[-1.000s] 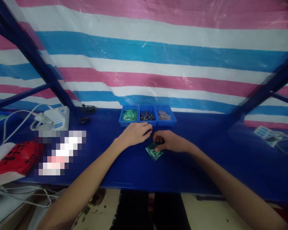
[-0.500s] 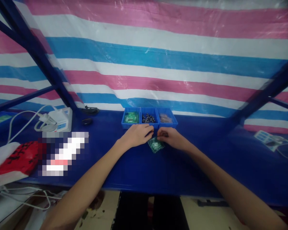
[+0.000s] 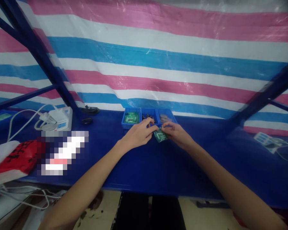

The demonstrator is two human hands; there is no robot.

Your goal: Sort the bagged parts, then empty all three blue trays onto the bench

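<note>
A small green packet [image 3: 161, 135] is between my hands, just in front of three joined blue bins. My right hand [image 3: 176, 134] pinches its upper right edge. The thumb and index finger of my left hand [image 3: 141, 131] come together at the packet's upper left edge, closed on it. The left bin [image 3: 124, 126] holds green packets, the middle bin [image 3: 144, 111] small dark and silver parts, partly hidden by my left fingers. In the right bin [image 3: 171, 114] lie brownish pieces, too blurred to name.
On the left of the blue table [image 3: 134, 172] are a white power strip [image 3: 63, 119] with cables, a dark mouse-like object [image 3: 87, 121] and a red and white bag [image 3: 19, 156]. Another power strip [image 3: 266, 142] lies at right. Blue frame bars flank the striped sheet [image 3: 158, 64].
The green packet has moved up and slightly right, nearer the bins. My left hand has shifted right and its fingers now reach the packet. My right hand is slightly further right.
</note>
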